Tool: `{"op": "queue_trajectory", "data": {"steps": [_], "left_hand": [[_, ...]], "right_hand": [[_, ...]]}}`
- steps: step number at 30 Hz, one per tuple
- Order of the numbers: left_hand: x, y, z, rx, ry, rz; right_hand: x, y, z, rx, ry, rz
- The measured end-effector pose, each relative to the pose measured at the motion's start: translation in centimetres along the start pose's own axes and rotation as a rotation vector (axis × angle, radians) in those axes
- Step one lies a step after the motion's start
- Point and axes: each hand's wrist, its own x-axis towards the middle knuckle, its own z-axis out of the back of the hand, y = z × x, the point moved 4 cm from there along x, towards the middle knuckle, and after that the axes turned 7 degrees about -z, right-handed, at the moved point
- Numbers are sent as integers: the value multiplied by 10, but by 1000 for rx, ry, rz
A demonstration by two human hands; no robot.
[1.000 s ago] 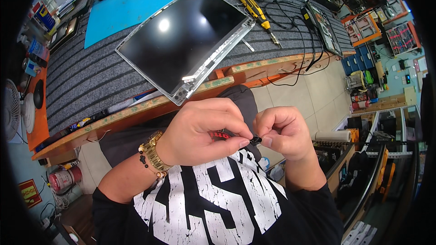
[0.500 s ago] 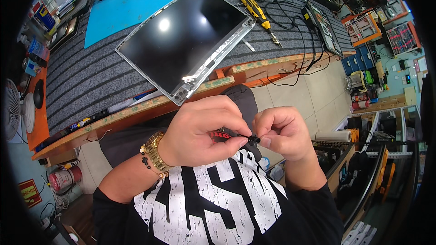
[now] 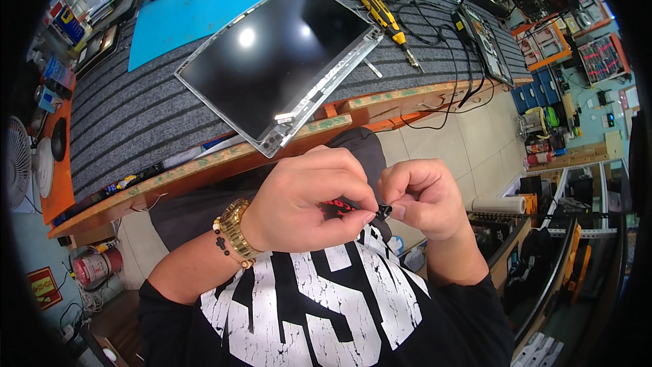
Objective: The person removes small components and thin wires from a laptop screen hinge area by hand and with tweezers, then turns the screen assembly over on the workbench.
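My left hand [image 3: 312, 194] and my right hand [image 3: 428, 200] meet in front of my chest, thumbs and forefingers pinched. Between their fingertips is a small black part [image 3: 384, 212], held from both sides; the fingers cover much of it, so its kind cannot be made out. Beyond the hands a laptop screen panel [image 3: 278, 61] lies in its silver lid, one corner reaching over the bench's front edge. To its right rests a yellow and black screwdriver [image 3: 384, 17], its tip toward me. A thin pale strip [image 3: 372, 68] lies beside the lid.
The bench carries a grey striped mat [image 3: 109, 115] and a blue mat [image 3: 170, 30]. Black cables [image 3: 441, 34] run over the right side and hang off the edge, near an opened laptop base [image 3: 485, 44]. A fan [image 3: 17, 163] stands far left; shelving [image 3: 564, 231] is at right.
The small black part has turned slightly between my fingertips, and my left fingers have shifted a little. The right hand and the things on the bench stay nearly as they were.
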Motion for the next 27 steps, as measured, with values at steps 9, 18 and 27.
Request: {"op": "queue_trajectory", "data": {"steps": [9, 18, 27], "left_hand": [[2, -2, -1, 28, 33, 15], [-5, -7, 11, 189, 107, 302], [-22, -6, 35, 145, 236, 800]], "right_hand": [[2, 1, -2, -28, -8, 4], [-5, 44, -11, -742, -123, 333], [-6, 80, -20, -1319, -185, 744]]}}
